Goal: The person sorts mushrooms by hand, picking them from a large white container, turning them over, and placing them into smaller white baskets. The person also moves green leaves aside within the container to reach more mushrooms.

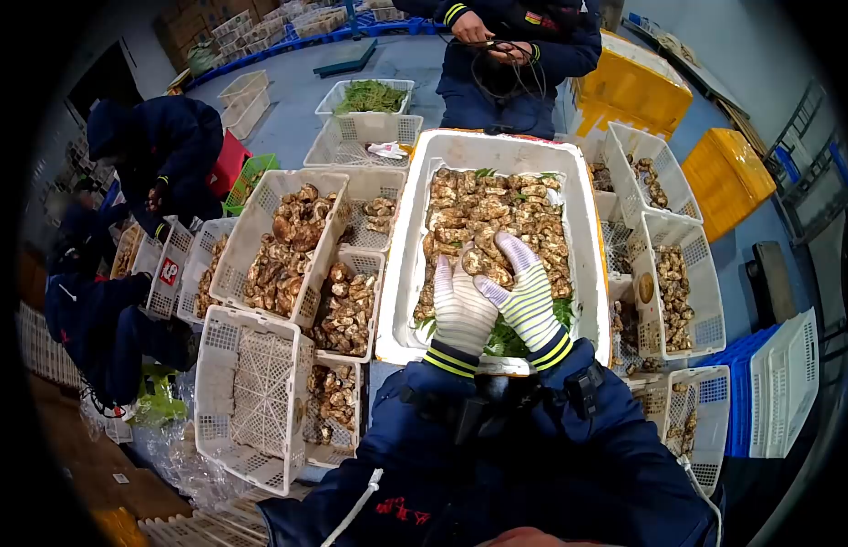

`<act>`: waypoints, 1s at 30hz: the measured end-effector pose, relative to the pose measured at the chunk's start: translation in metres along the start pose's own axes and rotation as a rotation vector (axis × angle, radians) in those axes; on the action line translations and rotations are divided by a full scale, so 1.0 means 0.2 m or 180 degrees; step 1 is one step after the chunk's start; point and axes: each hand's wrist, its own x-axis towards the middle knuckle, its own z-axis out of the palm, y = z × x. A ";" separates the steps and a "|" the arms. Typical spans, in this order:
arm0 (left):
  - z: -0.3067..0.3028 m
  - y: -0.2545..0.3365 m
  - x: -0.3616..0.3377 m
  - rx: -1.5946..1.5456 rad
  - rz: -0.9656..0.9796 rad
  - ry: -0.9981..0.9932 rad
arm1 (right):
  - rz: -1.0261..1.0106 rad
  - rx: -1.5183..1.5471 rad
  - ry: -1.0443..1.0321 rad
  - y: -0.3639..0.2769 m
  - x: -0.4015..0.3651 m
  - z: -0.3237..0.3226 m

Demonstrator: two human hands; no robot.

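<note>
A white foam box (403,264) stands in front of me, filled with rows of brown and white mushrooms (478,201). Green leaves (508,341) show at its near end. My left hand (464,305), in a striped white glove, is over the near part of the box. My right hand (524,294), gloved alike, is beside it with thumb and fingers bent. Between the two hands is a mushroom (488,259), held by both at its sides.
White crates of mushrooms (282,264) stand at left, with others (676,292) at right. An emptier crate (260,401) is near left. A person (524,64) opposite holds a black cord; more people (159,146) work at left. Yellow boxes (629,82) stand back right.
</note>
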 end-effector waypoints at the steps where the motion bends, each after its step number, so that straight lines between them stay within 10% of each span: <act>1: 0.00 0.00 0.00 -0.0036 0.0016 0.0016 | -0.0002 0.0080 0.0014 0.00 0.00 0.00; 20: 0.03 0.03 -0.01 -0.0117 -0.0006 0.0134 | -0.0523 -0.0184 0.0138 0.06 0.00 0.02; 24: 0.03 0.03 0.00 -0.0445 -0.0056 0.0127 | 0.1143 0.2092 0.0062 0.00 0.00 0.00; 30: 0.04 0.04 -0.01 -0.0475 -0.0148 0.0146 | 0.1431 0.2641 0.0365 0.10 0.03 0.00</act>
